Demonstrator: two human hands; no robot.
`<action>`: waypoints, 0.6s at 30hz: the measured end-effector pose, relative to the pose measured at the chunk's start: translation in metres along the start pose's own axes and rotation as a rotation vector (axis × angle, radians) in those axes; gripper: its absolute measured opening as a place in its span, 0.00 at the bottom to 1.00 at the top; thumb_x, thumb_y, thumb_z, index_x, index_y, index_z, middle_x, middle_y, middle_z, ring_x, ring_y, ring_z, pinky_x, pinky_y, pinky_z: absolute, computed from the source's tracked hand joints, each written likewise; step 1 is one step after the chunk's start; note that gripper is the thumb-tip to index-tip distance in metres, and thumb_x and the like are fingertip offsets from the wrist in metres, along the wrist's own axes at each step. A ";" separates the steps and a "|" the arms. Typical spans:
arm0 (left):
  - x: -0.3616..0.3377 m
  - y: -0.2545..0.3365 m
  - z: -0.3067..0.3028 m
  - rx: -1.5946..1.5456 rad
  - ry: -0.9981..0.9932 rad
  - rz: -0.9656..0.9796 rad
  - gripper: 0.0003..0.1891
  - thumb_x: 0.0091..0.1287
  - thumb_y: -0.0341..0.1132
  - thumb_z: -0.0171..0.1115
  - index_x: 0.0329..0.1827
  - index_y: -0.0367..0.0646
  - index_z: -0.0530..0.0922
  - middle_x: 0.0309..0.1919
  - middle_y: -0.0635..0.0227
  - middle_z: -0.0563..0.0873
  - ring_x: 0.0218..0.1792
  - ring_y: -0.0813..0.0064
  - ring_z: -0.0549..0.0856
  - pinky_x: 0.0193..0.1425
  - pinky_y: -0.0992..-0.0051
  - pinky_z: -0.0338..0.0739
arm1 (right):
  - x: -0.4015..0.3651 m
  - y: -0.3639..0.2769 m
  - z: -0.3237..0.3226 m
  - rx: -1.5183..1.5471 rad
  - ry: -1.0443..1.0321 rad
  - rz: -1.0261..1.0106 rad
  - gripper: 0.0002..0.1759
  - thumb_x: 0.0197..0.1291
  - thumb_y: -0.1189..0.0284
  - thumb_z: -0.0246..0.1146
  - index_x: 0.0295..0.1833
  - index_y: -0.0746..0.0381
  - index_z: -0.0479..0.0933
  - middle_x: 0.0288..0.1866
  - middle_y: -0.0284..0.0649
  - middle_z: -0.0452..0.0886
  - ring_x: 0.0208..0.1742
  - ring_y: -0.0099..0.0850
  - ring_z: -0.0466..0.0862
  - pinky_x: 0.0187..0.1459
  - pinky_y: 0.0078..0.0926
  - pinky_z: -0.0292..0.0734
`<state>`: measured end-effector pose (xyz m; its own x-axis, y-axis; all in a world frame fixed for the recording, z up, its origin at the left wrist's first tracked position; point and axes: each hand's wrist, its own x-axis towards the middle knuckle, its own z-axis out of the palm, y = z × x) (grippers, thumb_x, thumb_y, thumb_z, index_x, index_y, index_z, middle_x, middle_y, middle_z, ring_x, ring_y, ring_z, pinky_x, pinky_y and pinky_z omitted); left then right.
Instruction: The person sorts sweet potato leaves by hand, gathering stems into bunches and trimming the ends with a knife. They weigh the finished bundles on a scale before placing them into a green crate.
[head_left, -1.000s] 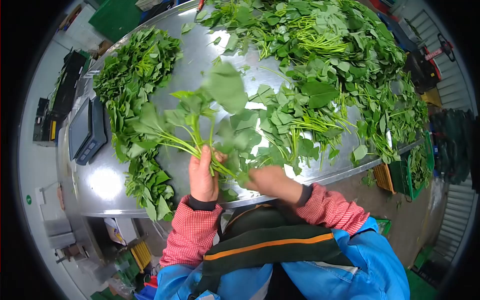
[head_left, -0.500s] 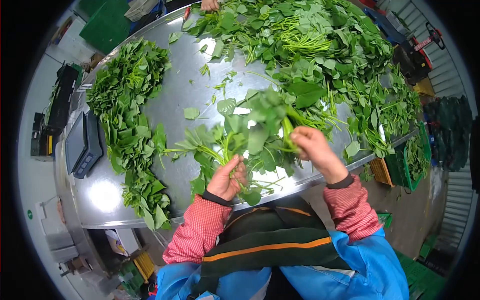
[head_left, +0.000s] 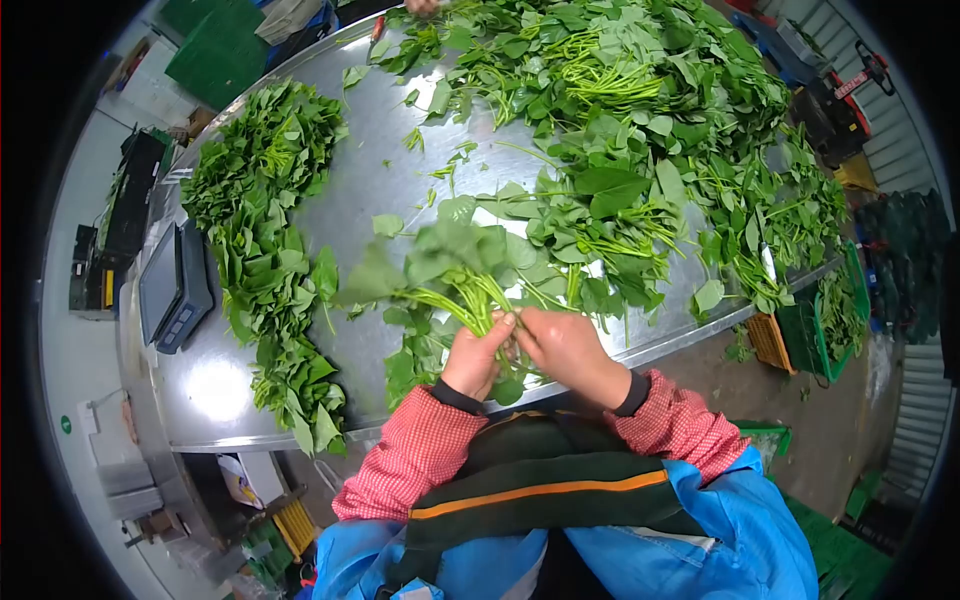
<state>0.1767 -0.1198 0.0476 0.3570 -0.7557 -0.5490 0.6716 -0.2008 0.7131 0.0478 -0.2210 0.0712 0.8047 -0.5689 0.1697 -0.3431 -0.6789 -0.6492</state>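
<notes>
Just above the table's near edge, my left hand (head_left: 474, 362) is closed around the stems of a bunch of leafy greens (head_left: 470, 290). The leaves fan out away from me and are partly blurred by motion. My right hand (head_left: 572, 350) meets the left one at the stems, its fingers pinched together on the same bunch. The right fingertips are partly hidden behind the hand. Loose leafy stems (head_left: 625, 225) lie on the table beyond my right hand, and more leaves (head_left: 405, 370) lie beside my left.
A large heap of greens (head_left: 690, 110) covers the far right of the metal table (head_left: 375, 170). Along the left runs a row of leafy bunches (head_left: 255, 230), with a scale (head_left: 178, 290) beside it. Another person's hand (head_left: 421, 6) shows at the far edge near a red-handled tool (head_left: 377, 28).
My right hand has moved left from the loose stems to join my left hand. The greens it held are now together with the left hand's bunch.
</notes>
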 end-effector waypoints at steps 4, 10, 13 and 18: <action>0.000 0.014 -0.007 -0.243 0.127 -0.012 0.07 0.69 0.34 0.61 0.45 0.41 0.78 0.29 0.77 0.76 0.27 0.85 0.73 0.30 0.82 0.69 | -0.006 -0.009 -0.012 0.165 0.162 0.123 0.10 0.61 0.69 0.59 0.31 0.63 0.69 0.20 0.48 0.73 0.20 0.48 0.75 0.22 0.40 0.68; -0.009 0.019 0.000 -0.133 0.030 0.123 0.10 0.69 0.33 0.60 0.48 0.37 0.79 0.26 0.76 0.75 0.24 0.84 0.71 0.28 0.82 0.65 | 0.003 0.013 0.009 1.375 -0.537 0.909 0.16 0.68 0.64 0.56 0.28 0.59 0.68 0.15 0.27 0.61 0.13 0.22 0.58 0.17 0.22 0.51; -0.013 0.014 0.005 -0.027 0.005 0.153 0.11 0.69 0.33 0.61 0.48 0.35 0.78 0.25 0.76 0.74 0.23 0.85 0.69 0.26 0.83 0.63 | 0.006 -0.001 0.013 1.466 -0.440 0.884 0.14 0.68 0.62 0.56 0.30 0.55 0.70 0.19 0.20 0.58 0.17 0.14 0.54 0.19 0.15 0.47; -0.016 0.047 0.010 -0.146 0.140 0.342 0.08 0.70 0.36 0.61 0.47 0.43 0.77 0.36 0.73 0.80 0.33 0.83 0.76 0.36 0.81 0.69 | -0.021 0.038 0.027 -0.172 -0.460 0.071 0.17 0.56 0.57 0.63 0.30 0.61 0.77 0.22 0.41 0.79 0.24 0.38 0.79 0.25 0.35 0.71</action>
<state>0.1960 -0.1236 0.0937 0.6546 -0.6691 -0.3519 0.5803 0.1463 0.8012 0.0311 -0.2221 0.0234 0.8937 -0.3790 -0.2403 -0.4484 -0.7348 -0.5089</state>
